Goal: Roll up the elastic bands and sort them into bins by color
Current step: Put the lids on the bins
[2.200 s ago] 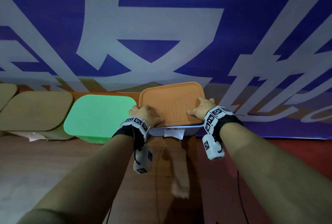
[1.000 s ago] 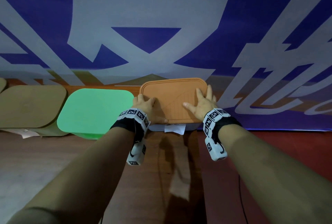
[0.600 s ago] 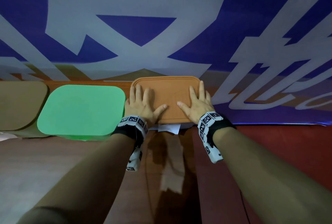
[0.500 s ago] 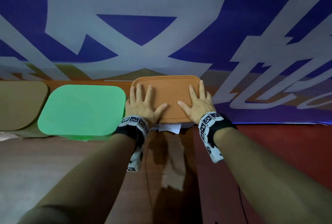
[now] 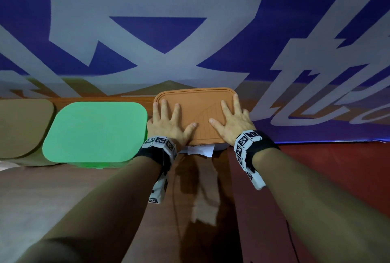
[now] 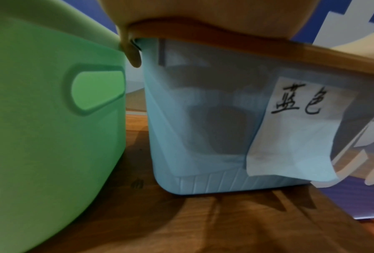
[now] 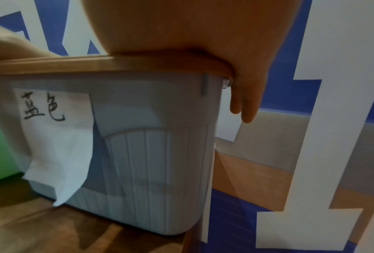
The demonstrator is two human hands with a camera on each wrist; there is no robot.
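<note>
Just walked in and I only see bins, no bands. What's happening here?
A person has both hands flat on the orange-brown lid of the pale blue bin, the left hand and right hand pressing with fingers spread. A handwritten paper label hangs on its front. A lidded green bin stands just to its left. No elastic bands are in view.
</note>
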